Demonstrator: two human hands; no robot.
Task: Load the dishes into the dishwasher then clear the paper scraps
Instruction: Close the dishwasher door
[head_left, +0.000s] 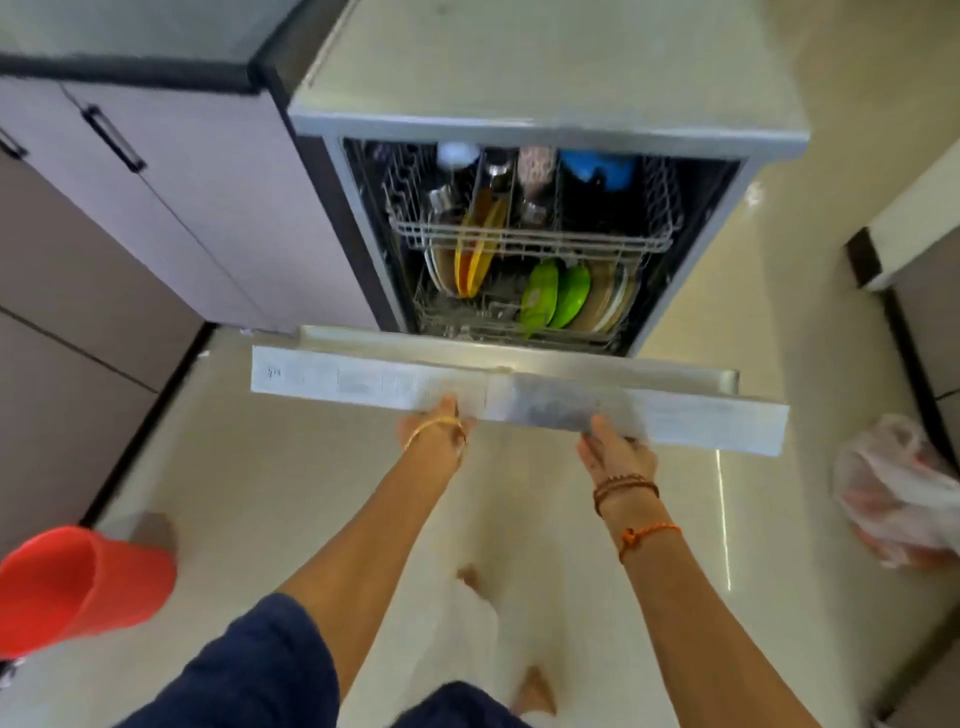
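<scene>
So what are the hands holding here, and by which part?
Both hands hold the dishwasher door by its front edge: the left hand near the middle, the right hand further right. The fingers go under the edge, hidden from view.

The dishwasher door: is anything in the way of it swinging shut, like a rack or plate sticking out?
Nothing visible blocks it. The dishwasher door is partly raised with the left hand and right hand under its front edge. Both racks sit inside the tub, and the green plates stay within the lower rack.
</scene>
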